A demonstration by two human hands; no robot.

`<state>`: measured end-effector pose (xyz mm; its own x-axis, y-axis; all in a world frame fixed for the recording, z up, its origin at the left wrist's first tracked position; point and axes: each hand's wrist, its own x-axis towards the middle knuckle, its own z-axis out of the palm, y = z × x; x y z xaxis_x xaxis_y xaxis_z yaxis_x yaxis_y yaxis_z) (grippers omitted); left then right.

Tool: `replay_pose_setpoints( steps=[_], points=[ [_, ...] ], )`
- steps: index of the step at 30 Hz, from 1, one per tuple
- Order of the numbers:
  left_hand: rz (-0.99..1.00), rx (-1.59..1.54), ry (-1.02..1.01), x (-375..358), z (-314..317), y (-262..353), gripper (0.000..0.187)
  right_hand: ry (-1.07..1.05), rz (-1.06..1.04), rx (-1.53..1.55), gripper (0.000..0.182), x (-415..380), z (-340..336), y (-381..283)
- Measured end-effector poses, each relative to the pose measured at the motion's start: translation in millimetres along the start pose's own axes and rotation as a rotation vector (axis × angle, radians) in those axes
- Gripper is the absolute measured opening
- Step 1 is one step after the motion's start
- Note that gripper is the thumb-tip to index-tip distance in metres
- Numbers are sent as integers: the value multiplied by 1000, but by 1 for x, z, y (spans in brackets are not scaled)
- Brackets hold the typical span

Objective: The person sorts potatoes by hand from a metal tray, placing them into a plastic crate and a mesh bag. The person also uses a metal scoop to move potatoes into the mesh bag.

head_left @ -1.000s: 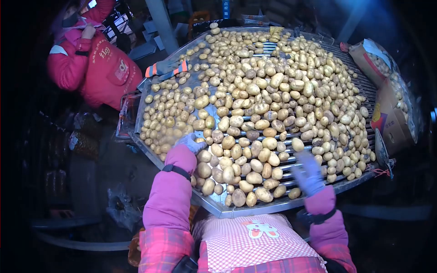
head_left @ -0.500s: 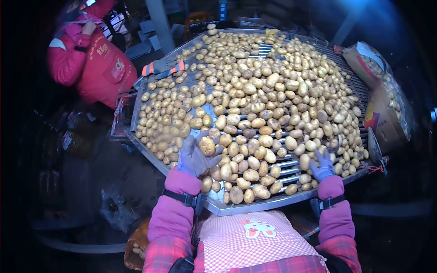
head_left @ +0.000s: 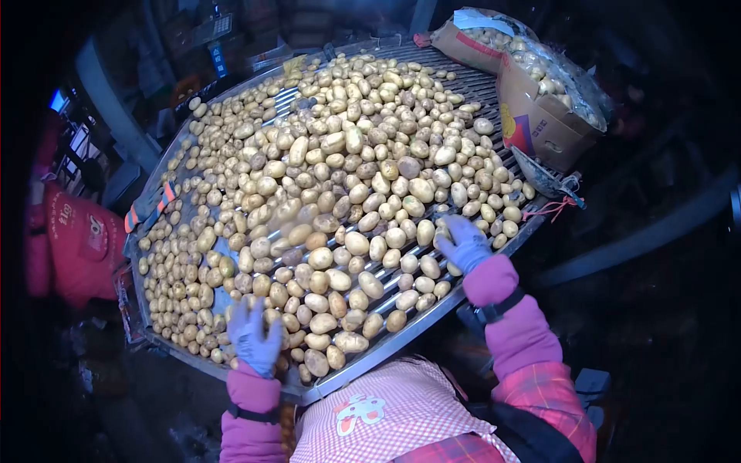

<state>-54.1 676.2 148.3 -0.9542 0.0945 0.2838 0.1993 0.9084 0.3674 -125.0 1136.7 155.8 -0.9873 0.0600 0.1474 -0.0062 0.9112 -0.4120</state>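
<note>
Far left, well beyond the left hand, a person in a red apron stands by the table; a striped glove lies on its rim, ahead of that hand. The left hand, gloved, hangs over the near edge with fingers spread, nothing visible in its grasp. Potatoes lie between both hands and heap up ahead of them. Those just right of the left hand sit close to the rim, so a hard sideways sweep could roll some over. The right hand has its fingers curved down among potatoes; its palm is hidden, so I cannot tell whether it grips one. Right of it, a loose red cord might snag a sleeve reaching toward the box.
</note>
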Motion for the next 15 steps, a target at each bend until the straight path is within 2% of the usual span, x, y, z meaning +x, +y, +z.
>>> replay_pose_setpoints(
  steps=[2, 4, 5, 6, 9, 10, 12, 14, 15],
  points=[
    [129, 86, -74, 3, 0, 36, 57, 43, 17, -267, 53, 18, -2, 10],
    [168, -6, -211, 7, 7, 60, 59, 237, -68, -289, 53, 54, 8, 18],
    [217, 46, -296, 9, 13, 59, 65, 186, -71, -162, 52, 70, -7, -1],
    [208, 58, -293, 11, 16, 55, 65, 122, -90, -73, 51, 94, 2, 3],
    [183, 174, -429, 16, 19, 25, 77, 50, -150, -72, 49, 131, 60, 20],
    [173, 184, -423, 20, 15, 20, 77, 51, -162, -62, 49, 129, 55, 4],
    [92, 188, -545, 24, 9, 12, 77, -171, 143, -288, 44, 118, 34, -40],
    [13, 139, -565, 29, 8, 7, 74, -163, 92, -321, 50, 115, 40, -27],
    [-20, 66, -559, 31, 11, -4, 73, -232, 105, -175, 54, 114, 40, -21]
  ],
)
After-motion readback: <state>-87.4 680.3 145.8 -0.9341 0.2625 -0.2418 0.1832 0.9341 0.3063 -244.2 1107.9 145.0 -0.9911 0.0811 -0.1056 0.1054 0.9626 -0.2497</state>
